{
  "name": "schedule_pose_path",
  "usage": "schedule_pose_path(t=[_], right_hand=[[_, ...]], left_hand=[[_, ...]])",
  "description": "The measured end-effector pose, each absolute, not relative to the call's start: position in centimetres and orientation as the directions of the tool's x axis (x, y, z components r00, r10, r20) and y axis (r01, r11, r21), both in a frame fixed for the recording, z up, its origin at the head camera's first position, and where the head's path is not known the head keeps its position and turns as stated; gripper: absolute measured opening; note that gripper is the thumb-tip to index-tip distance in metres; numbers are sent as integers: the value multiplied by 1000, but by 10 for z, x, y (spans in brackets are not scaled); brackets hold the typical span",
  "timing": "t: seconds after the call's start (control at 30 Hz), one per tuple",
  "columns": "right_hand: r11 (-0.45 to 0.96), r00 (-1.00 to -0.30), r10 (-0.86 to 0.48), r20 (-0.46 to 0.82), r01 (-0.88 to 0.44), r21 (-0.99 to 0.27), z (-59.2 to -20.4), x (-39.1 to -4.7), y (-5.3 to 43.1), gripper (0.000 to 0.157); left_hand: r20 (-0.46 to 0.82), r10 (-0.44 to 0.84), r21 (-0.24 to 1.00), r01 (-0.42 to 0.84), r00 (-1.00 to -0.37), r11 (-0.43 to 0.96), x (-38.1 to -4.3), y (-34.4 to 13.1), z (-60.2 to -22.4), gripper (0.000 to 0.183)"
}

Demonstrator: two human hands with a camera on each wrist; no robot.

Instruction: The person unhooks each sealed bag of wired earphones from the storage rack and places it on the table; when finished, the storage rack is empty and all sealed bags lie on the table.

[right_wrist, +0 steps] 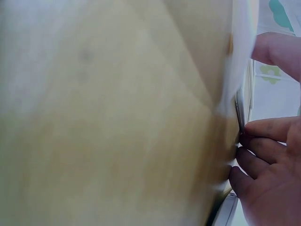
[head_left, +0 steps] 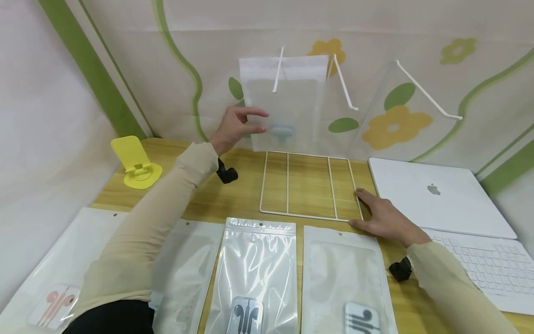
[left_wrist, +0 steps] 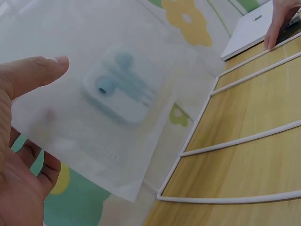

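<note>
A frosted zip bag (head_left: 288, 102) hangs on the left hook (head_left: 277, 69) of a white wire rack (head_left: 288, 183). Through it shows a small white case with pale blue earphones (left_wrist: 124, 84). My left hand (head_left: 238, 127) is at the bag's left edge, index finger and thumb spread apart; up close the thumb lies in front of the bag, the other fingers lower by its edge. My right hand (head_left: 384, 215) rests at the front right corner of the rack's base, thumb by the front wire and fingertips (right_wrist: 244, 134) on the side.
Several pouches lie along the front, one silvery pouch (head_left: 258, 264) and one white pouch (head_left: 344, 273) holding earphones. A yellow phone stand (head_left: 137, 164) is at left. An open white laptop (head_left: 442, 195) stands right of the rack. Two hooks (head_left: 345, 83) jut out further right.
</note>
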State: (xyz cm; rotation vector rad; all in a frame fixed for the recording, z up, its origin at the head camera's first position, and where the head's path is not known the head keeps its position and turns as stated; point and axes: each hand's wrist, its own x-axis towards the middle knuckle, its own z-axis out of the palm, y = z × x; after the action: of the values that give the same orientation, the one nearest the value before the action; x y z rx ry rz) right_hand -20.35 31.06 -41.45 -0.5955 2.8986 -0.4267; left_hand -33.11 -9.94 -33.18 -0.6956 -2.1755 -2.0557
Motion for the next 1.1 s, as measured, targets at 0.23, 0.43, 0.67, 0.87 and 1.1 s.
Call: schedule_pose_path(t=[0.23, 0.43, 0.67, 0.87, 1.1], right_hand=[[880, -910, -406, -87, -364, -304, -415, -206, 311, 90], [879, -909, -409, -85, -367, -306, -417, -210, 306, 90], [876, -905, -417, -81, -377, -300, -417, -212, 306, 91], [879, -906, -418, -67, -384, -282, -413, -213, 312, 90], [877, -907, -414, -79, -374, -303, -418, -213, 314, 89]], left_hand=[[344, 261, 929, 367, -902, 44, -326, -87, -327, 30], [370, 192, 923, 383, -909, 30, -312, -89, -330, 18], [360, 184, 921, 380, -915, 88, -275, -97, -327, 16], [331, 202, 927, 357, -922, 113, -250, -98, -320, 18], [254, 232, 943, 293, -939, 155, -229, -102, -313, 19]])
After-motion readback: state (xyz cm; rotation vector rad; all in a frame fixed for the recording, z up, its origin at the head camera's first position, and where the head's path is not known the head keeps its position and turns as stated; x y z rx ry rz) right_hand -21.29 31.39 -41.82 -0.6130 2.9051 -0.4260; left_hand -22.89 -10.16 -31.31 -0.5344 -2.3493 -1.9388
